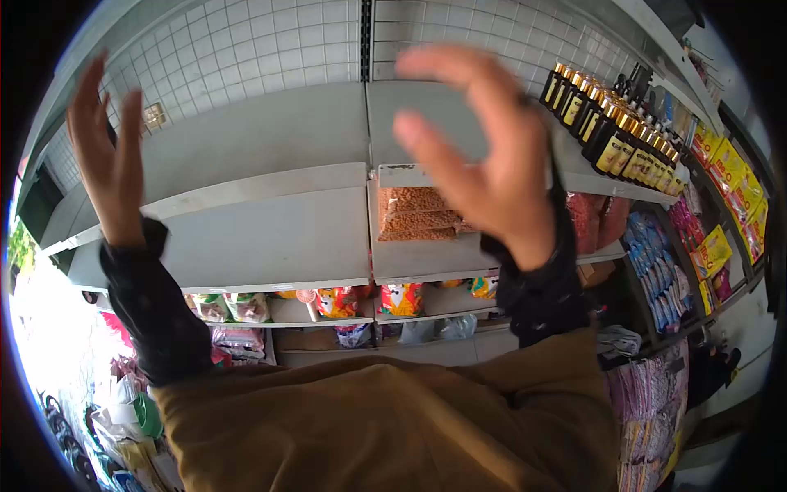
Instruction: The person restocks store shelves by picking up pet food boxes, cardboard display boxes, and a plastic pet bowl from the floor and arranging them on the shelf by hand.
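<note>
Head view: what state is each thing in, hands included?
Left hand: raised, open, nothing visibly held.
Right hand: raised, open, thumb apart, nothing visibly held.
Bags of brown pieces: stacked flat; sealing unclear.
Gold-capped bottles: upright, capped, grouped in rows.
Red-and-yellow packs: filled; sealing unclear.

I read the upper shelf (254, 127) at ten o'clock as painted metal, smooth and mostly matt, and the lower shelf (221, 238) at nine as the same. The wire grid (270, 41) at eleven looks like coated metal. At two I get dark, shiny bottles (607, 152), glass or plastic I cannot tell, with gleaming, metallic-looking gold caps (627, 123). Near centre, clear plastic bags (416, 198) show grainy contents. The yellow packets (725, 168) between two and three are glossy plastic film. At six, my feed gives brown cloth (385, 426), matt and softly folded; the black sleeves (156, 295) at half past eight and half past three are creased fabric.
</note>
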A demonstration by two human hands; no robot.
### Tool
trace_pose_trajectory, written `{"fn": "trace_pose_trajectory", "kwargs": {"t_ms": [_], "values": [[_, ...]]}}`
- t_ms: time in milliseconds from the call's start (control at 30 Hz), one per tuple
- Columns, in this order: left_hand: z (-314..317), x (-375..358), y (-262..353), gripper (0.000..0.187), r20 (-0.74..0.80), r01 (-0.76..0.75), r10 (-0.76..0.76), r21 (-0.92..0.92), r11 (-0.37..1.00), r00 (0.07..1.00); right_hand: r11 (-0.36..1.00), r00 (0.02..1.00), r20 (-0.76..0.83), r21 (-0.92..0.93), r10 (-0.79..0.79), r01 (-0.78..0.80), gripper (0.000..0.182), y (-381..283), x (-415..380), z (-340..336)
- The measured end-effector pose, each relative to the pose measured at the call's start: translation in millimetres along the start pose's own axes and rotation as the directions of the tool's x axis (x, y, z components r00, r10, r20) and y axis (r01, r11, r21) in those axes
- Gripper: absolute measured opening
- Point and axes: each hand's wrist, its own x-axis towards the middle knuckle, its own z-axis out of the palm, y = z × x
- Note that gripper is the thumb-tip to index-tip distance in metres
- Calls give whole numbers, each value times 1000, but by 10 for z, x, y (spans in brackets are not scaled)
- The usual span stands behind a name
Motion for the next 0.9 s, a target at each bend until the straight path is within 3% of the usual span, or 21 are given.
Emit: {"fn": "trace_pose_trajectory", "kwargs": {"t_ms": [67, 100, 167, 233, 333, 533, 600, 633, 733, 767, 867, 900], "values": [[18, -367, 385, 47, 33, 54, -49, -174, 983, 998, 998, 1000, 22, -59, 18, -16, 29, -62, -306, 113], [199, -732, 788, 45, 36, 181, -178, -264, 947, 983, 995, 990, 114, -70, 78, -70, 29, 57, -510, 19], [145, -973, 1029, 44, 222, 288, -270, -48, 957, 937, 978, 970, 135, -70, 205, -197, 29, 101, -721, 146], [159, -1263, 1143, 45, 288, 413, -382, -56, 909, 878, 972, 965, 127, -87, 230, -220, 28, 185, -850, 264], [55, -1626, 1330, 44, 304, 553, -521, -20, 833, 797, 955, 956, 145, -194, 255, -225, 26, 255, -969, 420], [-461, -2288, 1720, 42, 285, 746, -736, 96, 659, 614, 954, 985, 90, -277, 147, -117, 21, 288, -1096, 597], [-623, -2552, 1851, 40, 337, 853, -812, 47, 521, 477, 964, 990, 75, -250, 116, -94, 19, 284, -1101, 650], [-713, -2672, 1919, 40, 298, 863, -838, 76, 499, 458, 955, 993, 48, -283, 108, -90, 17, 286, -1096, 666], [-987, -3016, 2179, 36, 392, 957, -889, 62, 282, 237, 951, 995, 27, -298, 91, -79, 16, 265, -1097, 715], [-1071, -3152, 2274, 36, 364, 965, -908, 75, 252, 209, 962, 996, 55, -268, 77, -60, 16, 281, -1122, 727], [-1397, -3512, 2397, 33, 276, 999, -961, 51, 10, -5, 974, 995, 8, -205, 104, -100, 18, 288, -1151, 790], [-1520, -3595, 2423, 33, 257, 999, -966, 54, -6, -19, 968, 994, 4, -229, 109, -106, 18, 269, -1146, 790]]}}
